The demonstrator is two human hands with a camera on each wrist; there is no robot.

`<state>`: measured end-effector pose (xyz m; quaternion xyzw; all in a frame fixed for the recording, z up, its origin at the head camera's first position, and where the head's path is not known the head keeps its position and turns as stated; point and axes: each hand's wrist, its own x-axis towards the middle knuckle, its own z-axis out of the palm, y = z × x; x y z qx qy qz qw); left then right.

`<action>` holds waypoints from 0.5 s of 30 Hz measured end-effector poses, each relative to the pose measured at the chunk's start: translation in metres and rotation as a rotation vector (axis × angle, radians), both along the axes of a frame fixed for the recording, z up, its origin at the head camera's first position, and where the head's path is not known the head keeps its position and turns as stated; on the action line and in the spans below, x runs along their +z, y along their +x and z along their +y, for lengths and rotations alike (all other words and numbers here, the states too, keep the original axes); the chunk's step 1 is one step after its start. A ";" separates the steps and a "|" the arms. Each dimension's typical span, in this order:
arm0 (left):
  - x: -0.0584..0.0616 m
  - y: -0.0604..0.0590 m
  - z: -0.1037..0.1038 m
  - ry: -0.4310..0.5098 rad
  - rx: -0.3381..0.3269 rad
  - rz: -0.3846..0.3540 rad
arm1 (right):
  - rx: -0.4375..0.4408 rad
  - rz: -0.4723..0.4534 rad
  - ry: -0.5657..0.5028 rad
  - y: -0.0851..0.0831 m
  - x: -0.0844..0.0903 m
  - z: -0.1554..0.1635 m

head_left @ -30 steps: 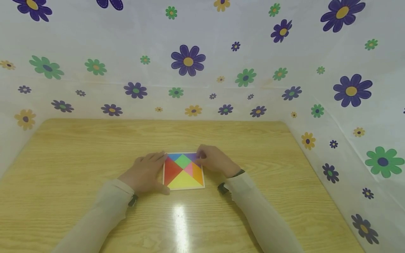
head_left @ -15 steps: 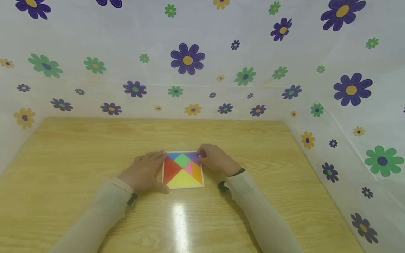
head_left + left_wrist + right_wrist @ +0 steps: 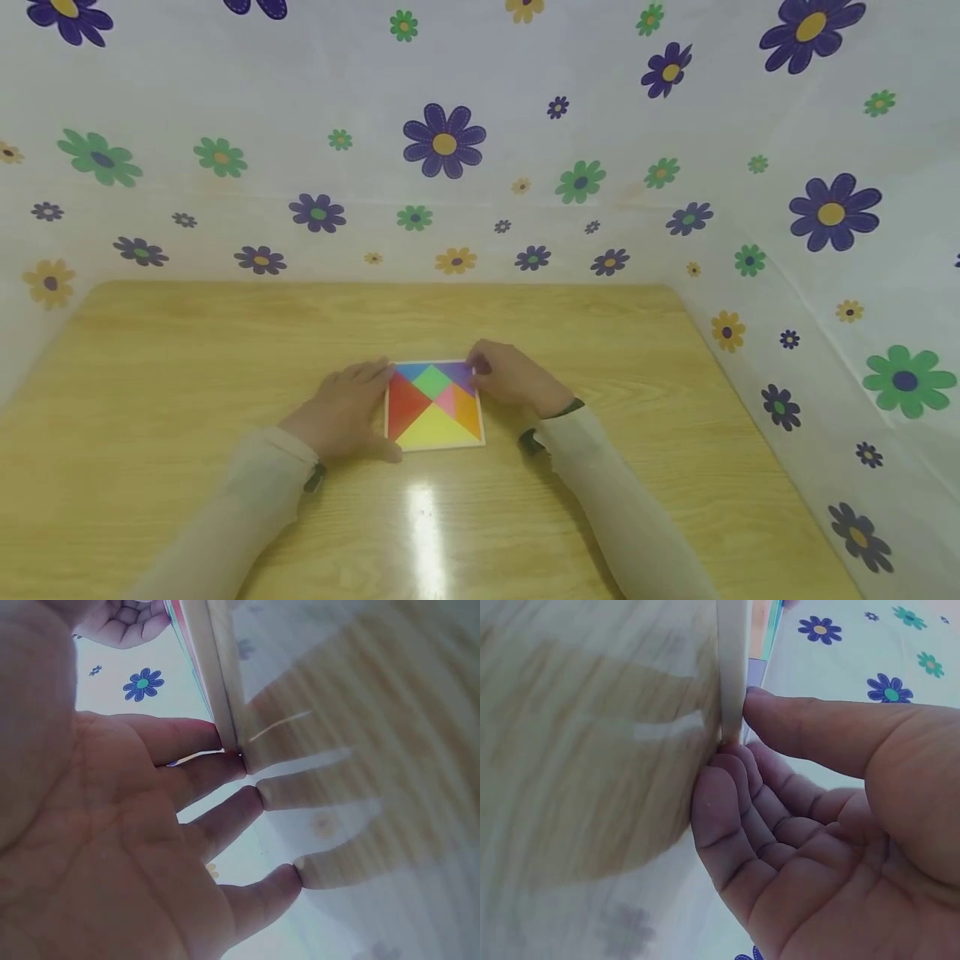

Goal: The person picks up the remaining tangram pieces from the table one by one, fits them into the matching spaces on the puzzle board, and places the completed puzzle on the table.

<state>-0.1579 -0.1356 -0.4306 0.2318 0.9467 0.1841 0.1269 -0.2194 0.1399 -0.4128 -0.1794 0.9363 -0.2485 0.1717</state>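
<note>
A square tangram puzzle (image 3: 437,427) lies flat on the wooden table, its coloured pieces fitted together inside a pale rim. My left hand (image 3: 341,412) rests along the puzzle's left side, fingers extended to the far left corner and thumb at the near left corner. In the left wrist view, the fingertips (image 3: 281,877) touch the glossy tabletop beside the puzzle's edge (image 3: 208,667). At the far right corner my right hand (image 3: 517,382) has its fingers curled, pinching the rim. The right wrist view shows the thumb (image 3: 780,716) against the pale edge (image 3: 733,667), with curled fingertips at its end.
The wooden table (image 3: 225,333) is glossy, with a bright reflection (image 3: 425,533) in front of the puzzle. A white flowered sheet (image 3: 360,83) stands behind the table and along both sides. Both forearms wear light sleeves (image 3: 615,492) with a dark band at each wrist.
Nothing but a slight shift of the head view; both hands and the puzzle keep their places.
</note>
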 end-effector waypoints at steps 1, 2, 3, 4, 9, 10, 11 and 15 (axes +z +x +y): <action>-0.001 0.000 0.001 0.001 -0.003 -0.001 | -0.011 -0.007 -0.002 0.000 0.000 0.001; -0.001 0.000 0.001 0.002 -0.005 -0.003 | -0.022 -0.010 -0.001 0.000 0.000 0.002; -0.001 0.000 0.002 0.005 -0.010 -0.001 | -0.032 -0.015 -0.001 -0.001 -0.001 0.003; -0.001 -0.001 0.002 0.008 -0.014 -0.002 | -0.043 -0.021 0.001 -0.001 0.000 0.005; -0.001 -0.002 -0.001 0.046 -0.022 -0.017 | -0.080 -0.099 0.051 0.004 0.009 0.010; 0.000 -0.001 -0.003 0.051 -0.021 -0.029 | -0.069 -0.117 0.076 0.006 0.013 0.010; 0.001 0.000 -0.005 0.046 -0.018 -0.041 | -0.058 -0.132 0.103 0.008 0.017 0.010; 0.009 0.002 -0.010 -0.008 -0.010 -0.055 | 0.013 -0.173 0.190 0.015 0.028 0.008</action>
